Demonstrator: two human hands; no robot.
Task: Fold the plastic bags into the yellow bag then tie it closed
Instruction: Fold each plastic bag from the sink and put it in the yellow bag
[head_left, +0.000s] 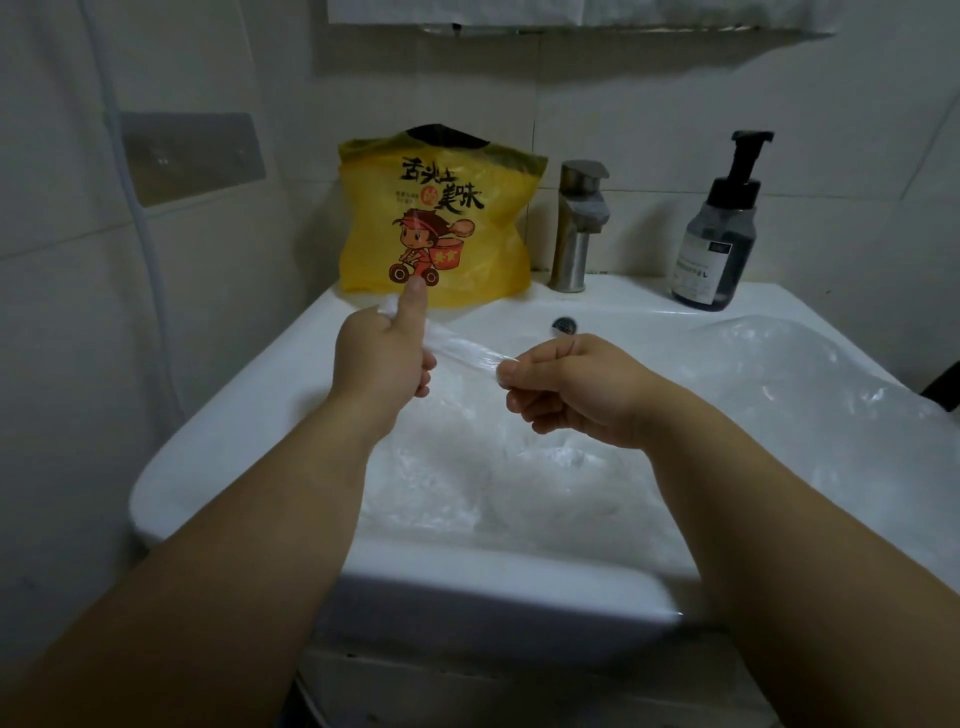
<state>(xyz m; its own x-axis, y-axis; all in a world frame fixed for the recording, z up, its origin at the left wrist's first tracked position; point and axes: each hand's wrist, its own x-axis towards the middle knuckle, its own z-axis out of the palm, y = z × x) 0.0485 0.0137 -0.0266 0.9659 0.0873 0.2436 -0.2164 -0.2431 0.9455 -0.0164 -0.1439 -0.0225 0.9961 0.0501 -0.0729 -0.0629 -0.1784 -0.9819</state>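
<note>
Left hand (382, 358) and right hand (561, 387) pinch a thin clear plastic bag (462, 351) taut — flimsy, slippery. Best gripped by its edges.

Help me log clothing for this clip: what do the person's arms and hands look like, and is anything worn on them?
Nothing worn shows. The left hand and the right hand are bare: no gloves, rings, watch or bracelet. Both forearms are bare down to the bottom edge of the picture, and no sleeve comes into view.
</note>
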